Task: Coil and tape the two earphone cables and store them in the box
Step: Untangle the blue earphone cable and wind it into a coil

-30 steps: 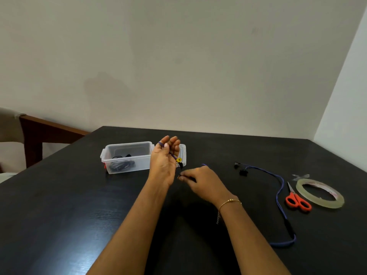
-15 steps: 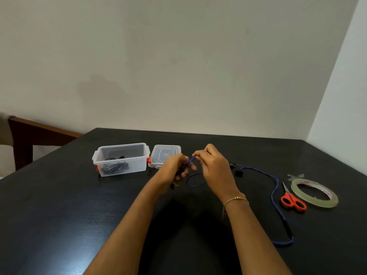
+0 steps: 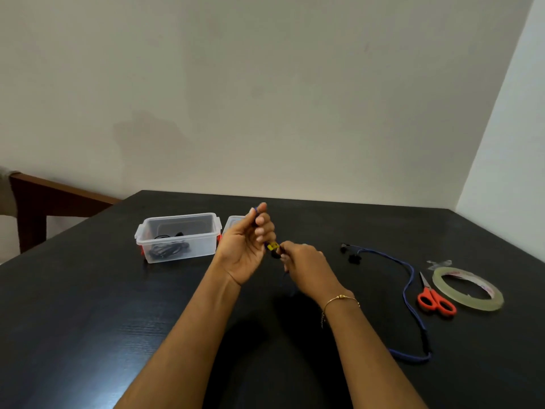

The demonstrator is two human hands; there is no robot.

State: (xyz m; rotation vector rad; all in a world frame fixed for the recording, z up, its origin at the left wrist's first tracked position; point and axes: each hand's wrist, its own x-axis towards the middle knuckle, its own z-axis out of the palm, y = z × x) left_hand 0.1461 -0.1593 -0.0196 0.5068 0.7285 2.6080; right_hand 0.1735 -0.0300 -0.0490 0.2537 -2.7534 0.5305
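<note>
The left hand [image 3: 246, 246] is raised palm-up, fingers curled around turns of the blue earphone cable [image 3: 408, 286]; the right hand [image 3: 303, 265] pinches that cable near its yellow tag [image 3: 272, 246]. The rest trails over the black table [image 3: 88, 320] – the clear box [image 3: 180, 237] holds a coiled black cable [image 3: 168, 250].

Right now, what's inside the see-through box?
The clear box holds a bundle of black cable lying at its bottom. Whether tape is on it cannot be made out through the cloudy wall.
</note>
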